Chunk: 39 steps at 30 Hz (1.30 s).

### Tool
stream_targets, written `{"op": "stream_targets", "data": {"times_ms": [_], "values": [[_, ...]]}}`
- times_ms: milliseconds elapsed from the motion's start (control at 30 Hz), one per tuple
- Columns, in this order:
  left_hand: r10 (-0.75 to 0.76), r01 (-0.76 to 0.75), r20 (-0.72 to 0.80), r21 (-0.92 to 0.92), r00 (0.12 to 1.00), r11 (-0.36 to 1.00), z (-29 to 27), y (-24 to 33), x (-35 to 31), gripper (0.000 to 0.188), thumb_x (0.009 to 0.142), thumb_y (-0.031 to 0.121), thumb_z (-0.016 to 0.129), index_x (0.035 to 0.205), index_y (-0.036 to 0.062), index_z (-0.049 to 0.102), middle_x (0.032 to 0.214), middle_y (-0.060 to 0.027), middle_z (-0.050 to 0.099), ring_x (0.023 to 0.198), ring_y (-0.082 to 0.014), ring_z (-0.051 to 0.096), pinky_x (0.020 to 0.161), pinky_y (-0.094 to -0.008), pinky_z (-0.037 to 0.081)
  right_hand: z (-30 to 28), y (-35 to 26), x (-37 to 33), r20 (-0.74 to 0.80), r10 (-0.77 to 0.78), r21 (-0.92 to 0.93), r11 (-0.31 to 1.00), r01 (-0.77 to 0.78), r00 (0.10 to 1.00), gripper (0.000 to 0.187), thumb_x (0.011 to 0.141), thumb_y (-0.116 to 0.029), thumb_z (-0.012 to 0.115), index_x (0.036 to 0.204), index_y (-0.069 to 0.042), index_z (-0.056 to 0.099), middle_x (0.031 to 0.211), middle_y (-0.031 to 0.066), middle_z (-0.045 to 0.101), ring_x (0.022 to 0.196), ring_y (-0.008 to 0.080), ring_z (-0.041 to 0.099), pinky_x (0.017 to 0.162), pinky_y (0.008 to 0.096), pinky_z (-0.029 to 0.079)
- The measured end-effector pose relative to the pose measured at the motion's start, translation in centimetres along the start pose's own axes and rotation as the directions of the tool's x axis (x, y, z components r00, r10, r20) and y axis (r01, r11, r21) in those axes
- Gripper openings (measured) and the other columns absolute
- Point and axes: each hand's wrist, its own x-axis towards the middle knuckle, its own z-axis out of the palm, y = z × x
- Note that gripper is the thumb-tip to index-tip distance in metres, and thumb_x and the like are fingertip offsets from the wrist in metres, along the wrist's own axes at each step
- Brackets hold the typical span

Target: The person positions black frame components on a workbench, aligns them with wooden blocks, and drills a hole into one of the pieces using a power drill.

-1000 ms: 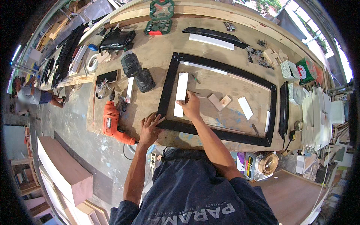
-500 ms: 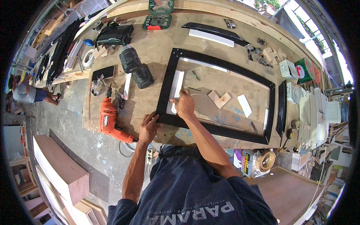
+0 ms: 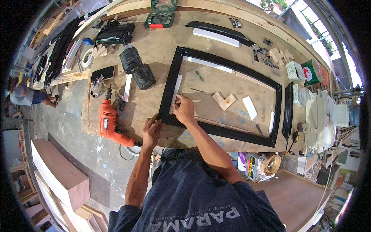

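A black rectangular frame [image 3: 222, 129] lies flat on the wooden workbench, with visible screws in its far corners. At its near left corner, my left hand [image 3: 152, 132] has its fingers closed over the frame's edge. Inside the frame, my right hand [image 3: 183, 111] pinches a white strip [image 3: 177, 86] that runs along the inner left side; the hand hides its near end. Another white strip [image 3: 208, 64] lines the far inner side. An L-shaped wooden piece [image 3: 224, 102] and a loose white piece [image 3: 250, 108] lie within the frame's opening.
An orange corded drill [image 3: 110, 121] rests left of my left hand, beyond it a dark cordless driver [image 3: 137, 67]. A green tool case [image 3: 159, 19] stands at the far edge. A black trim length [image 3: 288, 112] lies right of the frame. A person [image 3: 29, 94] is at far left.
The white strip under my right hand has shifted left against the frame's inner side and shows a narrower face. My right hand has moved slightly left with it; my left hand stays at the corner.
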Motion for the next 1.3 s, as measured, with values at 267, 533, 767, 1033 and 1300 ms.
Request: {"op": "stream_targets", "data": {"times_ms": [267, 533, 767, 1033, 1300], "values": [[-0.041, 0.041, -0.005, 0.004, 0.999, 0.999, 0.3, 1.1, 0.1, 0.033, 0.076, -0.005, 0.076, 0.108, 0.0020, 0.073, 0.124, -0.0178, 0.068, 0.104, -0.0347, 0.065, 0.087, -0.0419, 0.056, -0.7, 0.6, 0.2, 0.106, -0.118, -0.084, 0.988, 0.127, 0.987, 0.044, 0.080, -0.003, 0.074, 0.123, 0.008, 0.066, 0.085, 0.0184, 0.073, 0.077, 0.0320, 0.073, 0.071, 0.0385, 0.057], [-0.123, 0.130, 0.250, -0.012, 0.960, 0.991, -1.2, 1.5, 2.7, 0.068, 0.068, 0.004, 0.084, 0.133, 0.0058, 0.062, 0.141, -0.0183, 0.052, 0.116, -0.0347, 0.061, 0.095, -0.0453, 0.055, -2.7, 0.6, 0.5, 0.272, -0.063, 0.049, 0.997, 0.052, 0.960, 0.054, 0.083, -0.009, 0.074, 0.132, 0.009, 0.061, 0.087, 0.0174, 0.075, 0.080, 0.0276, 0.073, 0.077, 0.0406, 0.056], [0.066, -0.116, 0.289, 0.160, 0.955, 0.980, -1.1, 0.8, 3.7, 0.079, 0.069, 0.022, 0.090, 0.141, 0.0094, 0.058, 0.151, -0.0211, 0.047, 0.126, -0.0355, 0.058, 0.106, -0.0499, 0.040, -3.5, 1.5, 1.6, 0.075, -0.070, 0.093, 0.994, 0.063, 0.995, 0.050, 0.082, -0.019, 0.078, 0.125, 0.004, 0.067, 0.076, 0.0153, 0.071, 0.074, 0.0324, 0.070, 0.075, 0.0419, 0.056], [0.231, -0.268, 0.269, 0.112, 0.935, 0.957, -0.9, -2.3, 1.9, 0.066, 0.076, 0.023, 0.084, 0.137, 0.0075, 0.063, 0.148, -0.0248, 0.052, 0.131, -0.0385, 0.055, 0.107, -0.0529, 0.038, -7.8, 2.1, 15.9, -0.086, -0.152, -0.367, 0.924, 0.110, 0.985, 0.036, 0.086, -0.021, 0.069, 0.119, -0.007, 0.072, 0.112, 0.0171, 0.070, 0.104, 0.0345, 0.066, 0.092, 0.0447, 0.054], [0.210, -0.264, 0.289, 0.163, 0.934, 0.951, -0.9, -2.0, 0.1, 0.053, 0.081, 0.009, 0.077, 0.132, 0.0027, 0.065, 0.147, -0.0268, 0.052, 0.124, -0.0437, 0.057, 0.101, -0.0523, 0.047, -6.6, 0.9, 22.3, 0.149, 0.025, -0.625, 0.777, 0.075, 0.988, 0.068, 0.092, -0.046, 0.064, 0.152, -0.021, 0.046, 0.158, 0.0142, 0.043, 0.146, 0.0390, 0.038, 0.121, 0.0613, 0.021]]}}
